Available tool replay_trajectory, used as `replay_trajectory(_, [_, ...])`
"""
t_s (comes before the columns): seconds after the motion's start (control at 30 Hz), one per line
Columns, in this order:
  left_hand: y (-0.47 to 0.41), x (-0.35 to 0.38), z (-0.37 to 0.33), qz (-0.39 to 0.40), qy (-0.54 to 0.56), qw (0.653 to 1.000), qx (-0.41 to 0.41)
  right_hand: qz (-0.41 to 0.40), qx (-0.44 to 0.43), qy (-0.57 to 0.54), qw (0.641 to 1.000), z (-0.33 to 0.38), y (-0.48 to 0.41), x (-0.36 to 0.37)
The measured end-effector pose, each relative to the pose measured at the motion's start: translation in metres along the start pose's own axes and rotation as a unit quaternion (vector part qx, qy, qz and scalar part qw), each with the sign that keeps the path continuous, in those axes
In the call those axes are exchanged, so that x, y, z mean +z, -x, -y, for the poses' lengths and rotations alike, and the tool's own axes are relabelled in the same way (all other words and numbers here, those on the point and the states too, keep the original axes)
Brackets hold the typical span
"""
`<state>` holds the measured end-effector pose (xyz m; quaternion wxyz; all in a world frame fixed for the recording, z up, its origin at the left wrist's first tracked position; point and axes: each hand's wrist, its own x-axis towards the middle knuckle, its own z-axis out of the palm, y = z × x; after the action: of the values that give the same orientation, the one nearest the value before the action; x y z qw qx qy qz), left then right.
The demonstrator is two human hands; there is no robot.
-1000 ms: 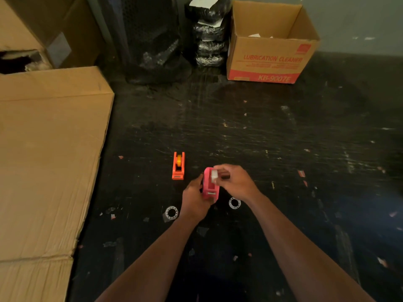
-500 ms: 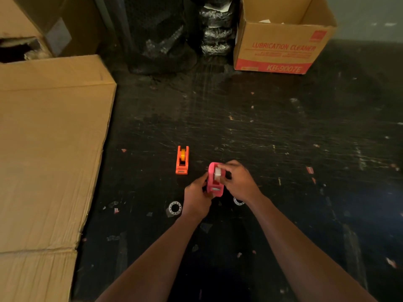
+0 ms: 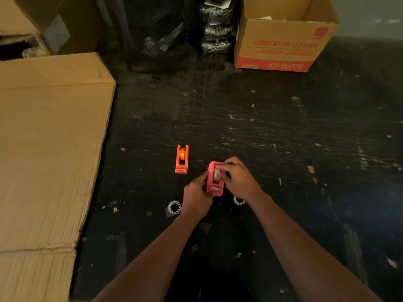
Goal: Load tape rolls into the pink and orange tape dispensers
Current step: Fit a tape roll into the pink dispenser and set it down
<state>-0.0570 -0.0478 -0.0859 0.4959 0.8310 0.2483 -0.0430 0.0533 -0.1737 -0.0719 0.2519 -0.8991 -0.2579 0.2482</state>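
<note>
Right now the left hand [image 3: 196, 198] is gripping the small pink plastic tape dispenser [image 3: 214, 179] at its near left side, its long axis running near-to-far, while the right hand [image 3: 238, 180] is pinching the clear tape roll [image 3: 217, 173] sitting in its cradle. Left of them, apart, the orange plastic dispenser [image 3: 181, 159] is sitting untouched.

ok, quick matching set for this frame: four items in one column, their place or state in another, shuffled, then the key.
Items
1. pink tape dispenser
2. orange tape dispenser
3. cardboard box with red print
4. clear tape roll

Place or state
A. lying on the floor beside the left hand
B. standing untouched, a yellow-orange spool in its cradle
C. held between both hands, right hand on top
D. open-topped, at the far wall

Pairs: 1-C, 2-B, 3-D, 4-A
</note>
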Motion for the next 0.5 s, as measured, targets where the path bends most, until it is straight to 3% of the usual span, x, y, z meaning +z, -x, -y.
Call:
replay_trajectory(0.27, [0.001,0.002,-0.008,-0.043,0.037,0.998,-0.019,-0.018,0.022,-0.021,0.999,-0.001,0.001,0.002])
replay_trajectory(0.5, [-0.007,0.007,-0.012,-0.085,-0.009,0.996,-0.032,-0.007,0.042,-0.013,0.999,-0.009,0.005,0.010])
